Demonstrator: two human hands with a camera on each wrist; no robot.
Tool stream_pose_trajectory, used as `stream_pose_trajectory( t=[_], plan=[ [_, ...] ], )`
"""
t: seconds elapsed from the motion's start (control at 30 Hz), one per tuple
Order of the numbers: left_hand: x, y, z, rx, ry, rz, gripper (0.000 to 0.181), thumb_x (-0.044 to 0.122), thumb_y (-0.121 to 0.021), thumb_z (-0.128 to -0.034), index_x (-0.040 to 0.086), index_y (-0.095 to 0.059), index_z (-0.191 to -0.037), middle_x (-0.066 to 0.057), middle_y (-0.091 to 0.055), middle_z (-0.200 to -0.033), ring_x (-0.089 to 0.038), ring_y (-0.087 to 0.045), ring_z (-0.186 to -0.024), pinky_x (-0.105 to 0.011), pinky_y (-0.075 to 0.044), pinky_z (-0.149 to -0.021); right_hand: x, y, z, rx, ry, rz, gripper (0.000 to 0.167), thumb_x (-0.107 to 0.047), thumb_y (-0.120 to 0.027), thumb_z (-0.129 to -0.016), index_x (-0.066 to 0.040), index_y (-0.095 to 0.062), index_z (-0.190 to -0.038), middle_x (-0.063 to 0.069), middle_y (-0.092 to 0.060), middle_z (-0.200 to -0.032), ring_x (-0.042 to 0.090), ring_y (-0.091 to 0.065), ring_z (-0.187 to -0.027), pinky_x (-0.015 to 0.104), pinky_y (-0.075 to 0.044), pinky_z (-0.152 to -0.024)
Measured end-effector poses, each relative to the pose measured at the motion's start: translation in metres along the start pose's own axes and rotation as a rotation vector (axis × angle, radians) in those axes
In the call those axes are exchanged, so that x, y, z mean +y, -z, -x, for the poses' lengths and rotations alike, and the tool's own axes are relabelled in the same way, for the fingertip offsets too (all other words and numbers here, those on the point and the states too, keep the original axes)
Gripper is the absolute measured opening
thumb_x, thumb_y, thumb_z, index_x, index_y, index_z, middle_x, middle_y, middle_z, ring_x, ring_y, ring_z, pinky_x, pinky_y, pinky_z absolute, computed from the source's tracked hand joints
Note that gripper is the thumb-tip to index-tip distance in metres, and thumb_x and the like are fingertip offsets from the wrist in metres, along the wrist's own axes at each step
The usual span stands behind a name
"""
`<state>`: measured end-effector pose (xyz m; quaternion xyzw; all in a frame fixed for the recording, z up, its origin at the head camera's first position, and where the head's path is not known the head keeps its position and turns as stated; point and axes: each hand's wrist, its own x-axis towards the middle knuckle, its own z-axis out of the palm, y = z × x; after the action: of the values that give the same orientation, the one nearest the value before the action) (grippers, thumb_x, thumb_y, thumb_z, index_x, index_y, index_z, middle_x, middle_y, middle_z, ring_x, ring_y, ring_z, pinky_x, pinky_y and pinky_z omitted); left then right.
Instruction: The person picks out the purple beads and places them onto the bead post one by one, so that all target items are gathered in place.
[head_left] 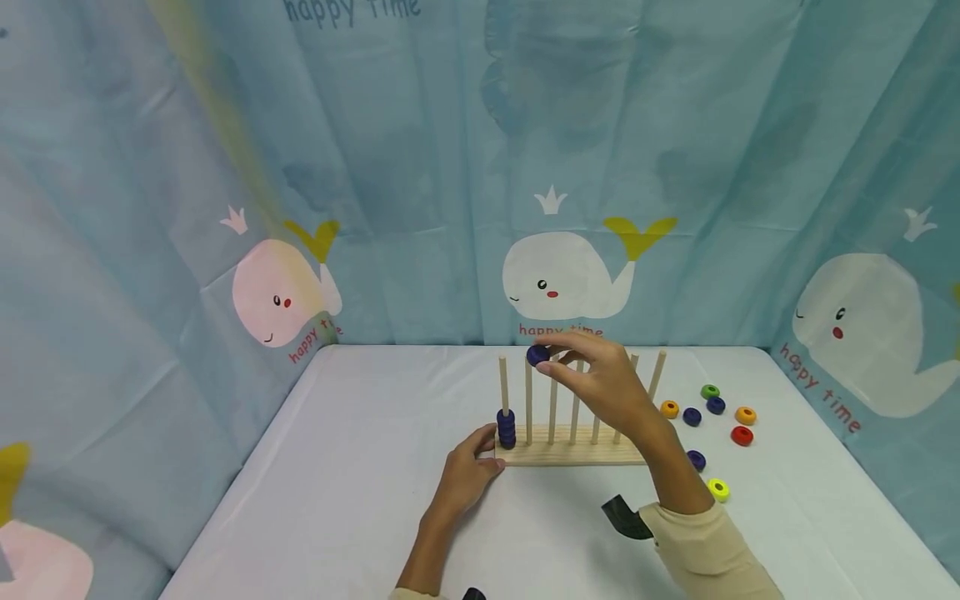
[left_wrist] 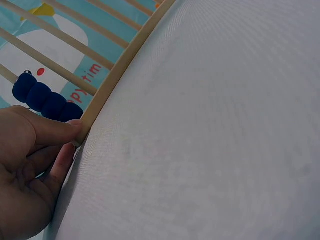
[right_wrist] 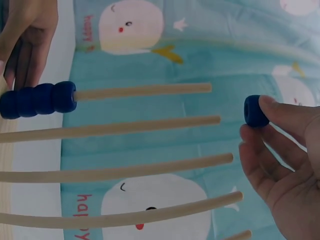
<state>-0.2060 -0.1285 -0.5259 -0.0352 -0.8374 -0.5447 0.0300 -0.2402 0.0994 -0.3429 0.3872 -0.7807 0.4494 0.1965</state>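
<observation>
A wooden peg rack (head_left: 570, 454) with a row of upright rods stands on the table. Several dark blue beads (head_left: 506, 429) are stacked on its leftmost rod. My left hand (head_left: 467, 473) grips the rack's left end, thumb at the front edge, as the left wrist view also shows. Up above the rods, my right hand (head_left: 600, 379) pinches one blue bead (right_wrist: 256, 111) between thumb and fingers. In the right wrist view this bead is apart from the rod tips, roughly level with the first and second rods (right_wrist: 150, 128). The other rods I see carry no beads.
Loose beads lie on the table to the rack's right: green (head_left: 710, 391), orange (head_left: 746, 415), red (head_left: 742, 436), yellow (head_left: 717, 490) and several blue ones (head_left: 696, 460). A whale-print curtain (head_left: 420, 283) hangs behind the white table (head_left: 360, 500).
</observation>
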Motion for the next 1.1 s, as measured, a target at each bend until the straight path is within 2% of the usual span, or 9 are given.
stream_pose_trajectory(
  t=[0.27, 0.5, 0.67, 0.83, 1.1],
  plan=[
    [0.001, 0.001, 0.0, 0.011, 0.008, -0.009, 0.058, 0.01, -0.07, -0.086, 0.018, -0.052, -0.141, -0.007, -0.063, -0.125, -0.022, -0.06, -0.113, -0.046, -0.043, -0.099, -0.002, -0.011, -0.011, 0.001, 0.058, -0.015, 0.034, -0.014, -0.073, -0.088, -0.015, -0.067, -0.122, -0.004, -0.066, -0.118, 0.01, -0.062, -0.1, 0.032, -0.054, -0.081],
    [0.002, 0.001, 0.0, 0.009, 0.011, 0.002, 0.058, 0.01, -0.07, -0.0859, 0.018, -0.052, -0.14, -0.008, -0.062, -0.126, -0.022, -0.059, -0.114, -0.045, -0.045, -0.097, -0.003, -0.018, -0.016, 0.005, 0.026, 0.032, 0.033, -0.019, -0.074, -0.087, -0.016, -0.069, -0.12, -0.006, -0.067, -0.115, 0.01, -0.062, -0.101, 0.033, -0.052, -0.08],
    [0.002, 0.0, -0.001, -0.005, 0.003, 0.017, 0.057, 0.01, -0.07, -0.087, 0.019, -0.052, -0.14, -0.009, -0.062, -0.127, -0.022, -0.06, -0.114, -0.043, -0.047, -0.095, -0.002, -0.023, -0.017, -0.003, -0.006, 0.027, 0.032, -0.02, -0.074, -0.087, -0.014, -0.069, -0.119, -0.007, -0.066, -0.118, 0.009, -0.061, -0.108, 0.031, -0.052, -0.087],
    [0.002, 0.0, -0.001, -0.008, 0.003, 0.013, 0.057, 0.01, -0.07, -0.0873, 0.02, -0.052, -0.141, -0.008, -0.062, -0.127, -0.021, -0.061, -0.111, -0.042, -0.048, -0.094, 0.001, -0.027, -0.019, -0.031, -0.005, 0.045, 0.031, -0.018, -0.073, -0.088, -0.013, -0.07, -0.118, -0.006, -0.066, -0.119, 0.009, -0.059, -0.113, 0.032, -0.049, -0.094],
    [0.001, 0.001, 0.0, -0.017, 0.01, 0.023, 0.057, 0.01, -0.068, -0.0882, 0.018, -0.051, -0.141, -0.009, -0.06, -0.129, -0.021, -0.063, -0.109, -0.042, -0.048, -0.094, 0.0, -0.032, -0.021, -0.051, -0.024, 0.06, 0.03, -0.016, -0.073, -0.088, -0.011, -0.07, -0.118, -0.003, -0.066, -0.118, 0.011, -0.059, -0.112, 0.033, -0.051, -0.091]
  ],
)
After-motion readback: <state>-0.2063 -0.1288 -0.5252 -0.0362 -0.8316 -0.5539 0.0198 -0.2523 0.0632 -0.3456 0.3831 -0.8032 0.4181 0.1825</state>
